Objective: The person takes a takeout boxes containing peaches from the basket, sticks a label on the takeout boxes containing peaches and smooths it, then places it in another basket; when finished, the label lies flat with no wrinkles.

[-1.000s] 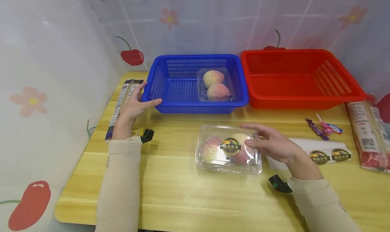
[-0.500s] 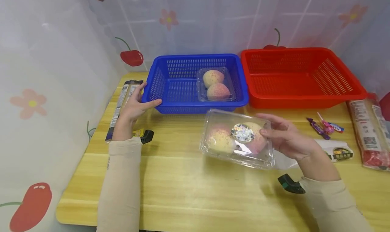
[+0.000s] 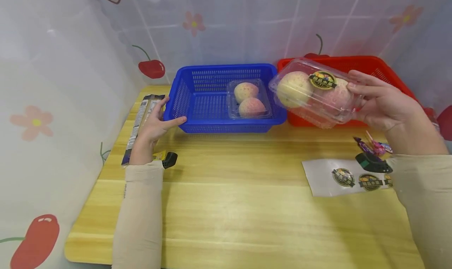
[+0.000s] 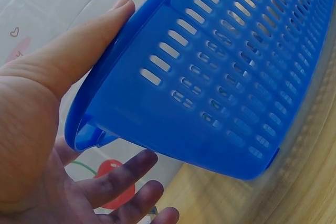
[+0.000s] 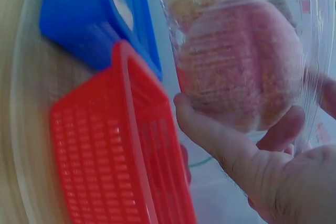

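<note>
My right hand [image 3: 379, 100] grips a clear plastic clamshell [image 3: 314, 91] with two peaches and a round sticker on its lid. It hangs in the air in front of the red basket [image 3: 383, 67]. The right wrist view shows the fingers [image 5: 220, 142] curled under the clamshell [image 5: 241, 51]. My left hand [image 3: 155, 122] rests on the front left corner of the blue basket [image 3: 183, 100], thumb on the front wall, fingers along the side. In the left wrist view the thumb [image 4: 79, 51] lies along the blue basket's rim [image 4: 210, 77]. A second clamshell of peaches [image 3: 248, 99] lies inside the blue basket.
A white sheet of round stickers [image 3: 347, 177] lies on the wooden table [image 3: 229, 206] at the right. Wrapped candies [image 3: 372, 146] lie beyond it. A long packet [image 3: 141, 122] lies by the table's left edge. A patterned curtain closes the back and left.
My right hand has lifted the clamshell off the table and carried it up and to the right, in front of the red basket. The left hand has stayed on the blue basket.
</note>
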The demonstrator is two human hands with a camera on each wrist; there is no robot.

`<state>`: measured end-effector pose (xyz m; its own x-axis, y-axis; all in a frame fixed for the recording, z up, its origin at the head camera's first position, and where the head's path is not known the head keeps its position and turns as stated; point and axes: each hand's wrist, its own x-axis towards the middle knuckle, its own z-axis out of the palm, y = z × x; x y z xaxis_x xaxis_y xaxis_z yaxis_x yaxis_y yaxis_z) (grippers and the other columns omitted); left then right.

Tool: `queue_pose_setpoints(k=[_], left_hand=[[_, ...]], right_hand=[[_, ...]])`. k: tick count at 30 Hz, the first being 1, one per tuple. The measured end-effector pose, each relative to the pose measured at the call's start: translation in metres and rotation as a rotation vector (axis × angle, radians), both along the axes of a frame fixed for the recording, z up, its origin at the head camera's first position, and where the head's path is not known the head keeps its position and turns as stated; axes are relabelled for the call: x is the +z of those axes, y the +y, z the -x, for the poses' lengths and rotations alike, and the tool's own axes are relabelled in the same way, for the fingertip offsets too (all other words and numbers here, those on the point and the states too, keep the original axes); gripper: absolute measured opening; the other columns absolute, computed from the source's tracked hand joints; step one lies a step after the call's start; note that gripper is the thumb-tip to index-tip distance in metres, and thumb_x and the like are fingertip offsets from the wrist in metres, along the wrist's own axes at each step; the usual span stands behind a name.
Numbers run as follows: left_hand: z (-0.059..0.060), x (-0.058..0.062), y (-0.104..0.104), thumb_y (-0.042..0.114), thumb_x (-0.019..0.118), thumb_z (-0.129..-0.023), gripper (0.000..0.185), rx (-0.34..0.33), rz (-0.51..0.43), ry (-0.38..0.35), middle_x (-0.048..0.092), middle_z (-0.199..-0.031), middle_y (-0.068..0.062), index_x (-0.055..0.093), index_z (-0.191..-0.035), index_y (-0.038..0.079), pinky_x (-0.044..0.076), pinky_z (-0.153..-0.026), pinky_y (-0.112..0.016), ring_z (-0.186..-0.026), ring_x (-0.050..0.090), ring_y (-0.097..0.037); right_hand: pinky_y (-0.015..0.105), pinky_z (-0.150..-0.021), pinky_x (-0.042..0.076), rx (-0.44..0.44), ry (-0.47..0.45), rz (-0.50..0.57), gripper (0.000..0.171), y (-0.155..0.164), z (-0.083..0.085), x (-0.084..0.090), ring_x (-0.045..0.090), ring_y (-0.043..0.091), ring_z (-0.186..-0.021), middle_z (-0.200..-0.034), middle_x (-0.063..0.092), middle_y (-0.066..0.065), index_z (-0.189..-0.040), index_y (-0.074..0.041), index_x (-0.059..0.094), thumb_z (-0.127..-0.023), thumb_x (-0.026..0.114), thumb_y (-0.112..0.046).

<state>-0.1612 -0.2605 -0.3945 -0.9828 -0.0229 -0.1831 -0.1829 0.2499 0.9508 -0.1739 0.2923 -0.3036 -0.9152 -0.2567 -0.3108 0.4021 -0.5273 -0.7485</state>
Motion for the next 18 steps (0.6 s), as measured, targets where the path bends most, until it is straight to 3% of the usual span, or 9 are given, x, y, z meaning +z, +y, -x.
queue_pose_setpoints(k=[2, 5, 8, 11, 14, 15, 18], left_hand=[[0.000, -0.001, 0.000, 0.034, 0.086, -0.082, 0.113, -0.002, 0.002, -0.003, 0.041, -0.153, -0.018, 0.007, -0.163, 0.032, 0.029, -0.114, -0.052, -0.135, 0.046, -0.033], [-0.001, -0.002, -0.001, 0.036, 0.086, -0.082, 0.112, 0.009, 0.009, -0.006, 0.041, -0.152, -0.017, 0.008, -0.163, 0.033, 0.029, -0.114, -0.053, -0.134, 0.046, -0.032], [-0.002, -0.001, -0.001, 0.036, 0.086, -0.082, 0.112, 0.017, 0.012, -0.004, 0.042, -0.152, -0.017, 0.009, -0.163, 0.033, 0.030, -0.114, -0.053, -0.133, 0.047, -0.032], [-0.002, -0.002, 0.000, 0.036, 0.086, -0.082, 0.111, 0.013, 0.012, 0.001, 0.042, -0.152, -0.017, 0.010, -0.163, 0.032, 0.030, -0.114, -0.053, -0.133, 0.047, -0.032], [-0.002, -0.002, 0.001, 0.035, 0.086, -0.082, 0.110, 0.008, 0.003, 0.008, 0.042, -0.153, -0.016, 0.011, -0.163, 0.032, 0.030, -0.114, -0.052, -0.134, 0.046, -0.032], [-0.002, -0.002, 0.001, 0.035, 0.086, -0.082, 0.109, 0.006, 0.001, 0.010, 0.042, -0.153, -0.016, 0.011, -0.163, 0.031, 0.030, -0.114, -0.052, -0.134, 0.046, -0.032], [-0.002, -0.004, 0.002, 0.034, 0.086, -0.082, 0.109, 0.003, -0.012, 0.012, 0.043, -0.152, -0.016, 0.012, -0.162, 0.031, 0.029, -0.114, -0.051, -0.134, 0.046, -0.032]], right_hand=[[0.052, -0.085, 0.056, -0.051, -0.053, 0.006, 0.041, 0.006, 0.012, 0.002, 0.055, 0.019, -0.113, -0.128, 0.057, -0.006, -0.131, -0.027, 0.065, -0.098, 0.061, -0.002], [0.059, -0.100, 0.040, -0.109, -0.122, -0.024, 0.041, 0.011, 0.028, 0.001, 0.050, 0.014, -0.118, -0.127, 0.054, -0.011, -0.127, -0.032, 0.066, -0.096, 0.065, -0.005], [0.055, -0.107, 0.025, -0.169, -0.177, -0.039, 0.047, 0.012, 0.038, -0.004, 0.050, 0.011, -0.114, -0.132, 0.048, -0.015, -0.131, -0.036, 0.064, -0.094, 0.070, -0.008], [0.045, -0.105, 0.041, -0.228, -0.203, -0.110, 0.065, 0.010, 0.043, -0.010, 0.051, 0.009, -0.100, -0.141, 0.039, -0.021, -0.145, -0.042, 0.052, -0.091, 0.075, -0.014], [0.030, -0.086, 0.055, -0.257, -0.206, -0.202, 0.081, 0.006, 0.048, -0.016, 0.049, 0.007, -0.087, -0.140, 0.035, -0.022, -0.152, -0.048, 0.034, -0.090, 0.077, -0.020], [0.028, -0.081, 0.054, -0.262, -0.209, -0.224, 0.082, 0.005, 0.049, -0.018, 0.047, 0.006, -0.089, -0.137, 0.036, -0.022, -0.153, -0.048, 0.032, -0.090, 0.077, -0.021], [0.029, -0.089, 0.052, -0.301, -0.231, -0.250, 0.072, 0.001, 0.053, -0.023, 0.044, 0.006, -0.100, -0.128, 0.041, -0.018, -0.148, -0.045, 0.045, -0.089, 0.077, -0.020]])
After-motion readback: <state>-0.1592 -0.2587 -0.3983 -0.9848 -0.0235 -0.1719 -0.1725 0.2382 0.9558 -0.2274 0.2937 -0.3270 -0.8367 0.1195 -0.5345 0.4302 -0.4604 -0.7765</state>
